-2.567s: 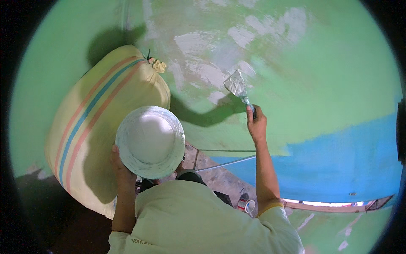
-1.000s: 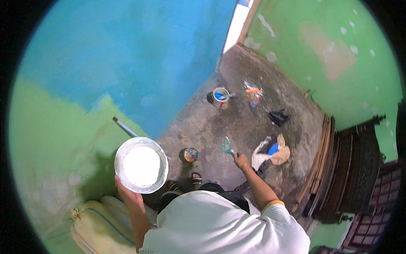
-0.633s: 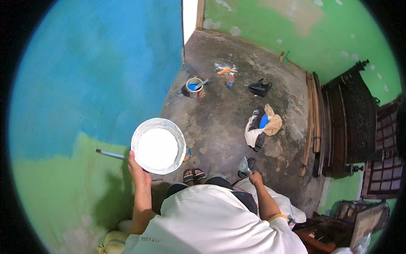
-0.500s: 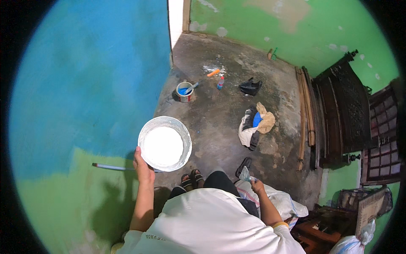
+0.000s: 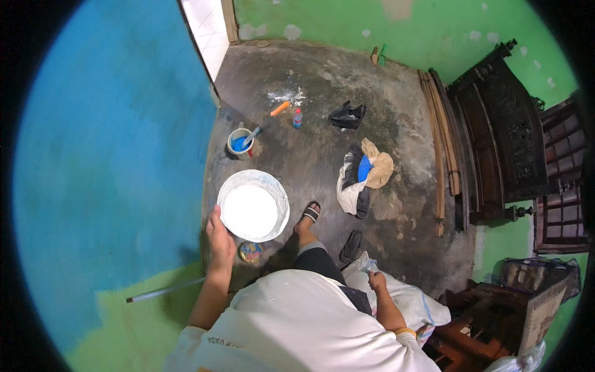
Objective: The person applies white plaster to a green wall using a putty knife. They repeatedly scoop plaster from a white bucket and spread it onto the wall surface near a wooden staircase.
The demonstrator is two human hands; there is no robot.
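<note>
My left hand (image 5: 219, 235) is closed on the left side of a round white bucket (image 5: 280, 230), which has a bright white substance in it. Down at my right side, my right hand (image 5: 377, 281) grips a putty knife (image 5: 371, 265); its blade blends with the pale sack behind it, while the earlier view showed it plainly. Beyond the bucket, a small pail (image 5: 232, 136) on the floor contains blue paint. A paint roller (image 5: 265, 124) with an orange handle leans out of that pail.
Partly painted blue wall (image 5: 124, 155) rises at my left, with a pole (image 5: 164, 289) near it. A round tin (image 5: 251, 252) sits below the bucket. Bottle (image 5: 297, 118), black bag (image 5: 347, 116), cloth bundle (image 5: 353, 192), sandal (image 5: 351, 245) and sack (image 5: 409, 304) lie about. Wooden planks (image 5: 441, 142) line the right.
I have stepped forward, with one sandalled foot now ahead. The bucket appears closer to the blue paint pail, and a round tin has come into sight. My right hand still grips the putty knife.
</note>
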